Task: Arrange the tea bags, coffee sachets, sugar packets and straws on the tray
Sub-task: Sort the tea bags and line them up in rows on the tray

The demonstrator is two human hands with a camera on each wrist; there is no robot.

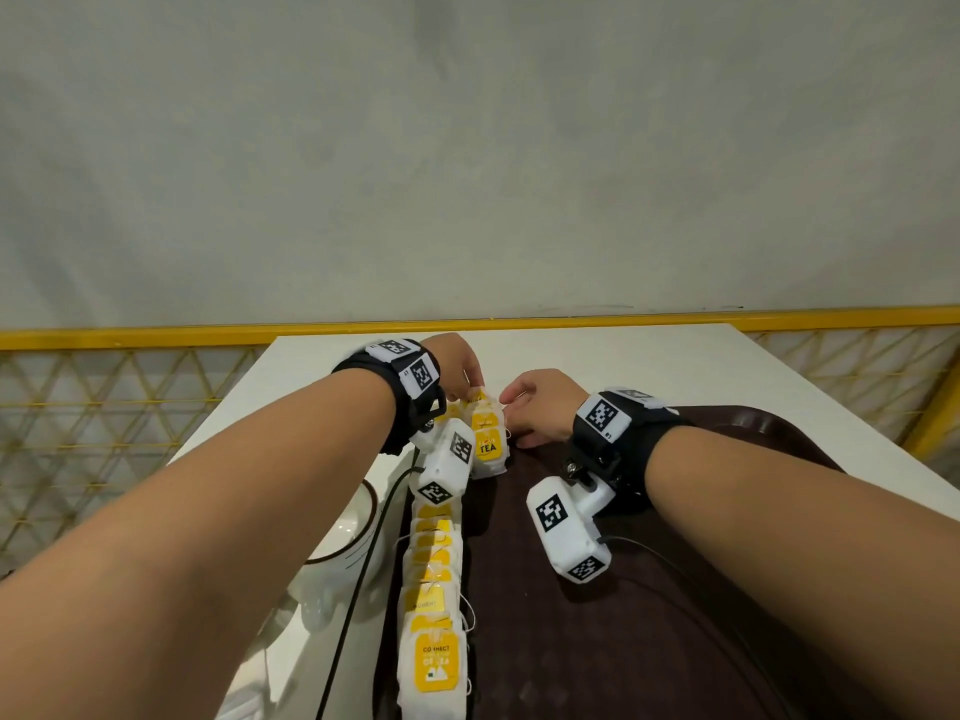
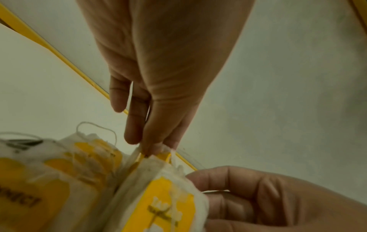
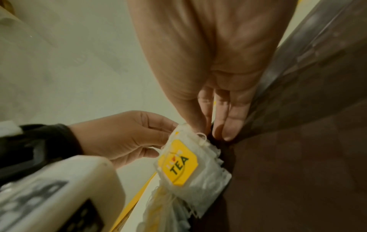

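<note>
The left wrist camera (image 1: 444, 467) hid part of the row of tea bags (image 1: 434, 589) at 7 o'clock on the tray (image 1: 675, 641). The cup (image 1: 343, 532) lay partly behind the left forearm. Tag lettering in the left wrist view was blurred.

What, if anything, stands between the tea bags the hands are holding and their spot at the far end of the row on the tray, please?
Nothing visible does. The left hand pinches the top of the tea bags, with the right hand at their other side. They already sit at the far end of the row of tea bags along the left edge of the tray.
</note>
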